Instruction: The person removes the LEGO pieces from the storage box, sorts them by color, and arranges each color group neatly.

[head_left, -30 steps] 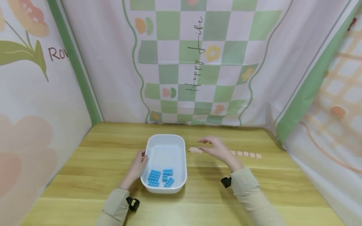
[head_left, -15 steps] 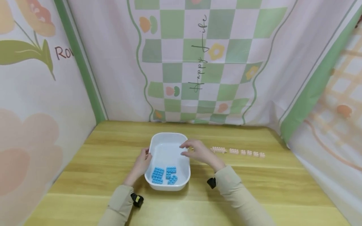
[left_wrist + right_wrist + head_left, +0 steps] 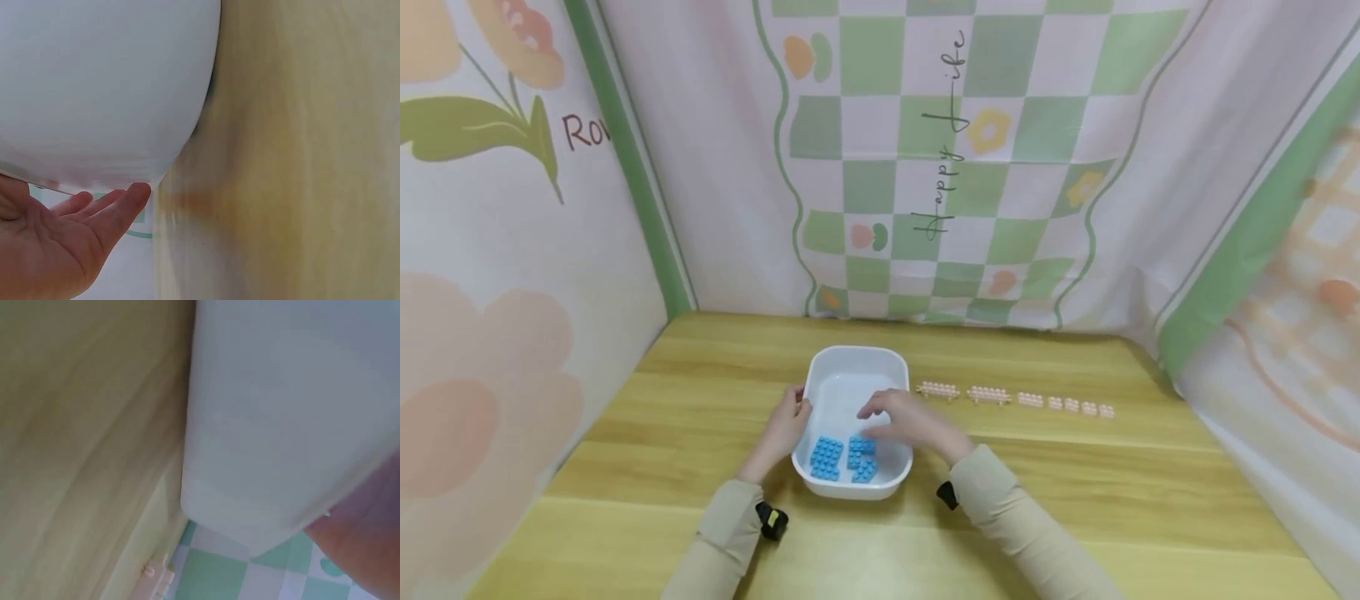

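Observation:
A white tray [image 3: 842, 398] stands lengthwise on the table, with several blue building bricks [image 3: 827, 458] lying near its front end. My left hand [image 3: 784, 425] holds the tray's left side. In the left wrist view its fingers [image 3: 122, 215] lie along the outer wall, with the thumb partly hidden at the rim. Over the right side of the tray reaches my right hand [image 3: 910, 421], thumb and fingers apart above the blue bricks, nothing visible between them. In the right wrist view the tray wall hides most of that hand.
To the right of the tray runs a row of pale pink bricks: two long pieces [image 3: 988, 395] nearest, then a shorter one [image 3: 1030, 400] and several small ones [image 3: 1072, 405]. A checkered curtain [image 3: 925, 183] hangs behind the wooden table [image 3: 1075, 500].
My right hand has moved left from the pink bricks to inside the tray's outline, uncovering a second long pink piece. My left hand stays at the tray's side. The head view has shifted slightly.

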A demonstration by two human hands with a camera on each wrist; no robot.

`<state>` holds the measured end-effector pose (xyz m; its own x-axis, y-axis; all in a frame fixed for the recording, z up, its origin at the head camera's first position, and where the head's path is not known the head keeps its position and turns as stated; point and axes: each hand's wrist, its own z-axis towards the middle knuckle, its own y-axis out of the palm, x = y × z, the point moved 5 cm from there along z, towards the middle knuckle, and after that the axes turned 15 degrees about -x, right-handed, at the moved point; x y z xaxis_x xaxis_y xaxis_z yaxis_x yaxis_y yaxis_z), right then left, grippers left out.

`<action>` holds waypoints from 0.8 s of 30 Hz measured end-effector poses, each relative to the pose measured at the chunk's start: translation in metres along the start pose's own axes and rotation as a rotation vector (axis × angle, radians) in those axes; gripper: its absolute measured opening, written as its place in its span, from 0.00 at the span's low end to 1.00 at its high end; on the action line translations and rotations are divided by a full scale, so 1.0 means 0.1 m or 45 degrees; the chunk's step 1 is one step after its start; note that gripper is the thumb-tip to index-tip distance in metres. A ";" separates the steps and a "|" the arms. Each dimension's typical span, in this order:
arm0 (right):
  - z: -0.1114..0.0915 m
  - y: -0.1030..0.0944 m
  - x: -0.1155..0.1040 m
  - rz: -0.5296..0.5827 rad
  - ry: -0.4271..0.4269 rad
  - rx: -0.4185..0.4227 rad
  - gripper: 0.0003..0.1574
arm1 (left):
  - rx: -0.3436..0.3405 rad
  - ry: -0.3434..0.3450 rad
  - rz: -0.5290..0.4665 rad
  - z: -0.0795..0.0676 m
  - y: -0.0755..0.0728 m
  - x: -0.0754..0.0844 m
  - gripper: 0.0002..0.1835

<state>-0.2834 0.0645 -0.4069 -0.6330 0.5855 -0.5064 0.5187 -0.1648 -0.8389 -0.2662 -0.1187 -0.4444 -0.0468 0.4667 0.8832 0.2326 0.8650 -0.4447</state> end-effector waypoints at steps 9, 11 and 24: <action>0.03 0.10 -0.05 -0.256 0.113 -0.044 0.15 | -0.008 0.017 -0.009 0.02 0.00 0.03 0.24; 0.04 0.11 -0.05 -0.291 0.122 -0.046 0.15 | -0.009 0.013 -0.013 0.02 0.00 0.04 0.24; 0.11 0.16 -0.03 -0.297 0.193 -0.032 0.10 | -0.016 -0.023 -0.011 0.03 -0.02 -0.01 0.24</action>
<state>-0.2795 0.0518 -0.4206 -0.6445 0.7179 -0.2632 0.3843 0.0066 -0.9232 -0.2694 -0.1202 -0.4451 -0.0666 0.4626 0.8841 0.2439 0.8667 -0.4351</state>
